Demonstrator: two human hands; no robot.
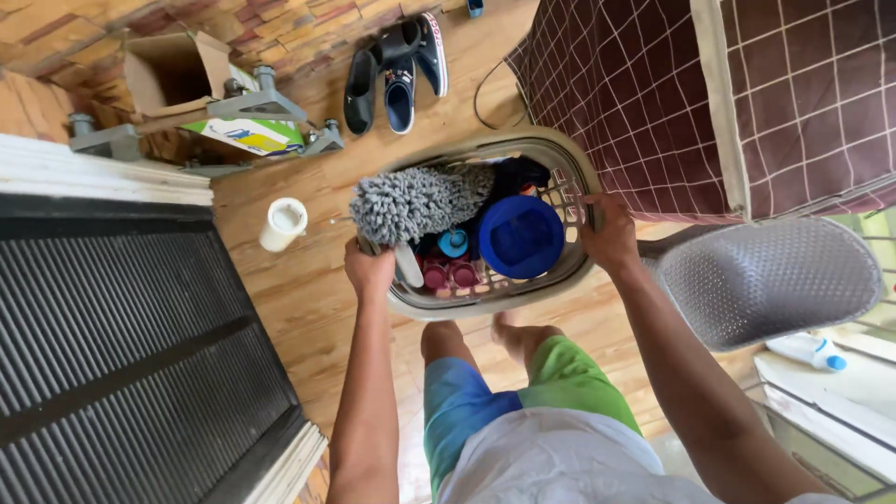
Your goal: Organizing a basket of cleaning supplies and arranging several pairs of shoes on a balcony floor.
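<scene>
Both hands carry an oval grey plastic laundry basket (581, 177) above the wooden floor (308, 299): left hand (370, 269) and right hand (611, 233) have fingers clamped on opposite rims. Inside lie a grey microfibre mop head (415, 201) and a round blue plastic bowl (521, 237).

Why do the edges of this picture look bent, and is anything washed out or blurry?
Head view: a wide lens bows the dark ribbed mat and the checked cloth; daylight washes out the lower right corner; the basket and both hands, left and right, look sharp.
</scene>
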